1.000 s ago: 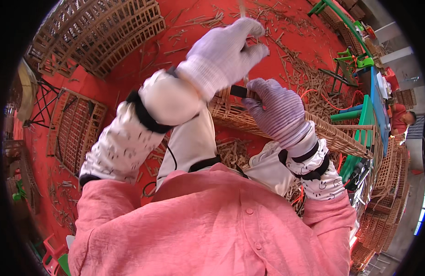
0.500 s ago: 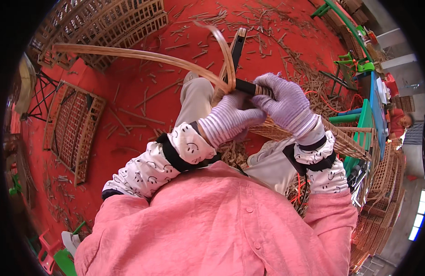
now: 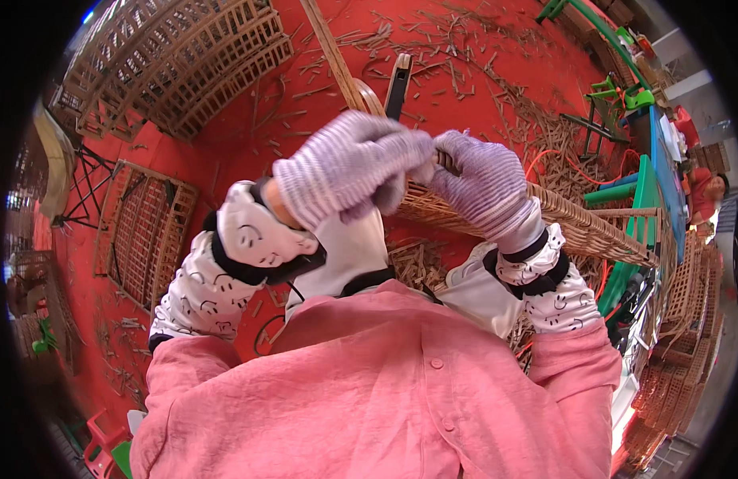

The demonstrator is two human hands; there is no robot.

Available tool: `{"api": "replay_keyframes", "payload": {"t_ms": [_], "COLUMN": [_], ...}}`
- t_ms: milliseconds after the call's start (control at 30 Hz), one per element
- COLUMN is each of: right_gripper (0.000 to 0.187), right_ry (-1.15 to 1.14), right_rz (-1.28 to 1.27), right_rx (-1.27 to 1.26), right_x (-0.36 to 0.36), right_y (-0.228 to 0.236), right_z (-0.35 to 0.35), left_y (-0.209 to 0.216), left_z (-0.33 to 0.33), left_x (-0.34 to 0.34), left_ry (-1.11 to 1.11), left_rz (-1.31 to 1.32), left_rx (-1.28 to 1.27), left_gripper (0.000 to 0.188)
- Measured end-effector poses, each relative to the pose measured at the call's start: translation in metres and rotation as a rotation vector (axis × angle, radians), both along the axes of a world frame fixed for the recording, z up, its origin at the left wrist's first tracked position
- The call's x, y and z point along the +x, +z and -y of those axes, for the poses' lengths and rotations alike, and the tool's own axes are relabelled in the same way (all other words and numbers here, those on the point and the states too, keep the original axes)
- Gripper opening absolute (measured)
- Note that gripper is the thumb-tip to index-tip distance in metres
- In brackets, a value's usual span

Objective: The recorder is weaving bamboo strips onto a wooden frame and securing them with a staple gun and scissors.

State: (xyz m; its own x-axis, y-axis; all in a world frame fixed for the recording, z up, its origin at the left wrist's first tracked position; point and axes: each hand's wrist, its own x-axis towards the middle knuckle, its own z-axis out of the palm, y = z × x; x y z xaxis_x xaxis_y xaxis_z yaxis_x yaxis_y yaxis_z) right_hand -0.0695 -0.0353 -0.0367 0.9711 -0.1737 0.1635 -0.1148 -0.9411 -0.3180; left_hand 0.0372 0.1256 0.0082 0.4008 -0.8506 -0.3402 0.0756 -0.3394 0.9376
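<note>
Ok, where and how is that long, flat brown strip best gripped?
Probably pinch the long, flat brown strip across its width, beyond the purple-gloved left hand, from the left: it is straight, narrow and uncovered there, while the black-faced wooden bar stands to its right.

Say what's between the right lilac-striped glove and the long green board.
In the head view: a long brown woven wicker panel nearest the right hand, scattered brown wood strips, then a thick green tube beside the board.

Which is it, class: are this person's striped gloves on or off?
On: the striped gloves show over the left hand and the right hand, knuckles to cuff.
</note>
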Motion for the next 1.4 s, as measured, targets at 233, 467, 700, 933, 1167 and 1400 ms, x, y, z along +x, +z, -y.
{"api": "replay_keyframes", "payload": {"t_ms": [233, 467, 700, 933, 1167, 1400], "right_gripper": [0.041, 0.049, 0.035, 0.037, 0.050, 0.071], "right_ry": [0.015, -0.020, 0.072, -0.355, -1.578, -1.571], "right_rz": [0.034, 0.040, 0.063, 0.616, 0.510, 0.242], "right_rx": [0.048, 0.039, 0.108, -0.081, 0.517, 0.642], "right_x": [-0.002, -0.007, -0.039, -0.142, -0.483, -0.514], "right_y": [-0.003, -0.001, 0.007, 0.012, -0.015, -0.084], "right_z": [-0.004, -0.014, -0.005, 0.057, 0.115, 0.169], "left_y": [-0.024, -0.051, -0.053, -0.058, -0.056, -0.064], "left_z": [0.012, 0.029, 0.037, 0.044, 0.035, 0.030], "left_x": [0.024, 0.034, 0.005, 0.009, 0.006, 0.016], "left_ry": [-0.169, -0.200, -0.264, -0.290, -0.312, -0.288], "left_rz": [1.510, 1.290, 1.185, 1.178, 1.173, 1.042], "left_rx": [-0.579, -0.330, -0.563, -0.493, -0.469, -0.402], "left_gripper": [0.022, 0.023, 0.009, 0.014, 0.011, 0.013]}}
